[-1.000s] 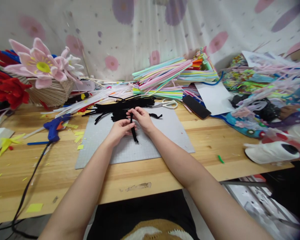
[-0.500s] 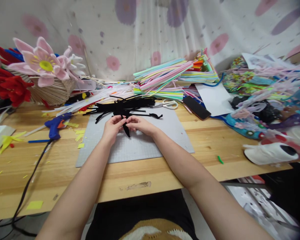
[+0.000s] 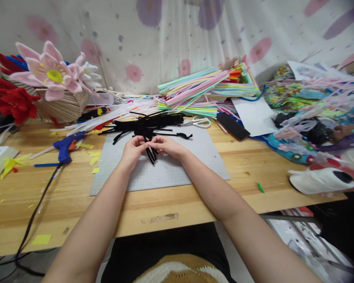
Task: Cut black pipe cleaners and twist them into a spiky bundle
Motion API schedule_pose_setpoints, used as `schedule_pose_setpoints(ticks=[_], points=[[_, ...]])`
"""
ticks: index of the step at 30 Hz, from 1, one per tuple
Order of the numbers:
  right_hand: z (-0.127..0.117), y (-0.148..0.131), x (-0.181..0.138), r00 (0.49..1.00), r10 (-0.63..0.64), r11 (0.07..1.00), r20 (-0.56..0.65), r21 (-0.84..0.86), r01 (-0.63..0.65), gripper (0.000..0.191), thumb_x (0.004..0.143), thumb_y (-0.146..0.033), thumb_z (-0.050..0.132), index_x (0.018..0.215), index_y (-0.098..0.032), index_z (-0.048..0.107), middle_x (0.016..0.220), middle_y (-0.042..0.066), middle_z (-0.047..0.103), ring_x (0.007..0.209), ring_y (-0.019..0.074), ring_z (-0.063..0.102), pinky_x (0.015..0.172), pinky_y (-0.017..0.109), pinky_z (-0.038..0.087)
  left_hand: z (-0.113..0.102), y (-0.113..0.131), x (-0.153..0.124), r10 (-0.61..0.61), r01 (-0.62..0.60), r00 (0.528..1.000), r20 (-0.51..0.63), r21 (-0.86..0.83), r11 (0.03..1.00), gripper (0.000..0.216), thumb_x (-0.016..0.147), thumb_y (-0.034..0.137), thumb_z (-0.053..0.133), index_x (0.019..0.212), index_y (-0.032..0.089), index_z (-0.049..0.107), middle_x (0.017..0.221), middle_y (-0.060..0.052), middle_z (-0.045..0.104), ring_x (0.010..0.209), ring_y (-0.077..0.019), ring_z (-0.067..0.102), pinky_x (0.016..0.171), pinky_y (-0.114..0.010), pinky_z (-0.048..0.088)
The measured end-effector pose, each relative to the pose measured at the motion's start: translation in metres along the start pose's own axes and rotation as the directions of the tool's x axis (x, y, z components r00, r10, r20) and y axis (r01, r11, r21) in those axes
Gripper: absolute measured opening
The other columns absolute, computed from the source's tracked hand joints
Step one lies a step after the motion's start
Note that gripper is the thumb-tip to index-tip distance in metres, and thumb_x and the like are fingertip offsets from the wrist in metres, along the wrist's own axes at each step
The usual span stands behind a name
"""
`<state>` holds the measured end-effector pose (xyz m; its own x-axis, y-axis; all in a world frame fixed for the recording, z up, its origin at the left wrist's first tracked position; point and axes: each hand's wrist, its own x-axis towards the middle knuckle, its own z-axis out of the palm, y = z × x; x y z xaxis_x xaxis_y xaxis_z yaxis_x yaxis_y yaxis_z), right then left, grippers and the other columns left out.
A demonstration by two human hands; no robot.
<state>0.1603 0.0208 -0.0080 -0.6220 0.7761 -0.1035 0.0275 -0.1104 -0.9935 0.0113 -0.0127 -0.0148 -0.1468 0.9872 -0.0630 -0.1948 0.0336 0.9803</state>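
Both hands meet over the grey cutting mat [image 3: 168, 173], fingertips pinched together on a small bunch of black pipe cleaners [image 3: 152, 156]. My left hand [image 3: 135, 148] grips it from the left, and my right hand [image 3: 167, 146] from the right. Below the fingers the lower ends of the bunch stick out, slightly fanned. Just beyond my hands lies a larger pile of black pipe cleaners [image 3: 144, 124]. One black piece with a curled, thicker end [image 3: 184, 136] lies to the right. My fingers hide the middle of the held bunch.
Scissors [image 3: 201, 122] and a dark phone [image 3: 232, 126] lie behind the mat's right side. A blue glue gun [image 3: 66, 147] with its cord rests at left, near yellow scraps [image 3: 94, 160]. Pastel pipe cleaners [image 3: 194, 88] are heaped at the back. A white bottle-like object [image 3: 318, 181] lies at right.
The lower ends of the held black bunch have spread apart into separate strands, where they looked like one narrow point before. My hands have barely moved.
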Motion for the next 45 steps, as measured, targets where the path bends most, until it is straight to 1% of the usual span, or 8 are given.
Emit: schedule_pose_setpoints(ticks=[6, 15, 19, 22, 25, 33, 40, 45], points=[[-0.004, 0.000, 0.000, 0.992, 0.040, 0.998, 0.118, -0.050, -0.034, 0.015, 0.073, -0.025, 0.061, 0.072, -0.015, 0.049, 0.051, -0.007, 0.045, 0.042, 0.0037, 0.033, 0.040, 0.018, 0.021, -0.002, 0.002, -0.001, -0.051, 0.051, 0.998, 0.047, -0.013, 0.999, 0.041, 0.044, 0.028, 0.081, 0.077, 0.014, 0.064, 0.062, 0.001, 0.061, 0.050, -0.0072, 0.053, 0.048, -0.019, 0.040], [-0.006, 0.004, 0.002, 0.999, 0.040, 0.996, -0.026, 0.078, -0.038, 0.018, 0.065, -0.023, 0.065, 0.066, -0.015, 0.049, 0.046, -0.008, 0.039, 0.040, 0.0030, 0.030, 0.040, 0.018, 0.018, -0.004, 0.006, -0.002, -0.023, 0.021, 0.999, 0.031, 0.062, 0.998, 0.041, 0.042, 0.026, 0.082, 0.077, 0.014, 0.064, 0.063, 0.001, 0.060, 0.053, -0.0068, 0.050, 0.043, -0.016, 0.036], [-0.008, 0.000, 0.001, 0.997, 0.079, 0.989, -0.004, 0.126, -0.078, 0.016, 0.064, -0.023, 0.064, 0.066, -0.014, 0.051, 0.048, -0.009, 0.037, 0.040, 0.0025, 0.027, 0.039, 0.018, 0.013, -0.005, 0.007, -0.004, -0.060, 0.050, 0.992, 0.113, 0.085, 0.995, 0.038, 0.045, 0.027, 0.080, 0.078, 0.014, 0.065, 0.063, 0.001, 0.059, 0.052, -0.0068, 0.050, 0.042, -0.016, 0.036], [-0.007, -0.001, 0.000, 0.998, 0.062, 0.992, 0.008, 0.114, -0.063, 0.013, 0.066, -0.023, 0.061, 0.069, -0.014, 0.052, 0.049, -0.007, 0.039, 0.041, 0.0033, 0.030, 0.039, 0.018, 0.013, -0.003, 0.005, -0.004, -0.049, 0.047, 0.998, 0.036, 0.062, 0.997, 0.036, 0.044, 0.025, 0.080, 0.074, 0.014, 0.063, 0.060, 0.001, 0.058, 0.050, -0.0073, 0.050, 0.042, -0.018, 0.039], [-0.005, 0.002, 0.000, 1.000, 0.031, 0.997, -0.002, 0.075, -0.031, 0.014, 0.067, -0.025, 0.061, 0.068, -0.015, 0.051, 0.050, -0.008, 0.038, 0.042, 0.0033, 0.029, 0.039, 0.017, 0.016, 0.000, 0.003, -0.004, -0.030, 0.031, 0.997, -0.066, 0.024, 0.999, 0.035, 0.042, 0.023, 0.080, 0.071, 0.013, 0.061, 0.058, 0.002, 0.059, 0.049, -0.0078, 0.052, 0.043, -0.018, 0.041], [-0.003, 0.006, 0.002, 1.000, -0.023, 0.993, -0.004, 0.113, 0.024, 0.013, 0.074, -0.025, 0.057, 0.074, -0.016, 0.047, 0.062, -0.005, 0.050, 0.053, 0.0060, 0.047, 0.047, 0.017, 0.039, -0.004, 0.007, -0.005, -0.057, 0.059, 0.995, 0.086, -0.013, 0.998, 0.037, 0.046, 0.027, 0.081, 0.076, 0.014, 0.065, 0.066, 0.000, 0.062, 0.056, -0.0093, 0.057, 0.048, -0.019, 0.045], [0.005, 0.001, 0.000, 1.000, 0.020, 1.000, 0.005, -0.009, -0.019, 0.010, 0.080, -0.022, 0.052, 0.075, -0.017, 0.045, 0.060, -0.005, 0.052, 0.048, 0.0058, 0.046, 0.042, 0.016, 0.038, 0.001, 0.007, -0.004, -0.046, 0.040, 0.995, -0.091, -0.077, 0.996, 0.039, 0.040, 0.034, 0.082, 0.064, 0.013, 0.059, 0.068, -0.001, 0.063, 0.057, -0.0107, 0.057, 0.052, -0.025, 0.050], [0.013, -0.001, 0.000, 0.999, 0.016, 0.999, -0.042, -0.037, -0.018, 0.013, 0.083, -0.028, 0.051, 0.079, -0.019, 0.042, 0.055, -0.007, 0.051, 0.044, 0.0054, 0.043, 0.038, 0.014, 0.028, 0.003, 0.006, -0.002, -0.009, -0.005, 0.994, -0.104, -0.134, 0.991, 0.039, 0.042, 0.032, 0.082, 0.058, 0.015, 0.050, 0.054, 0.004, 0.055, 0.049, -0.0076, 0.053, 0.047, -0.019, 0.043]])
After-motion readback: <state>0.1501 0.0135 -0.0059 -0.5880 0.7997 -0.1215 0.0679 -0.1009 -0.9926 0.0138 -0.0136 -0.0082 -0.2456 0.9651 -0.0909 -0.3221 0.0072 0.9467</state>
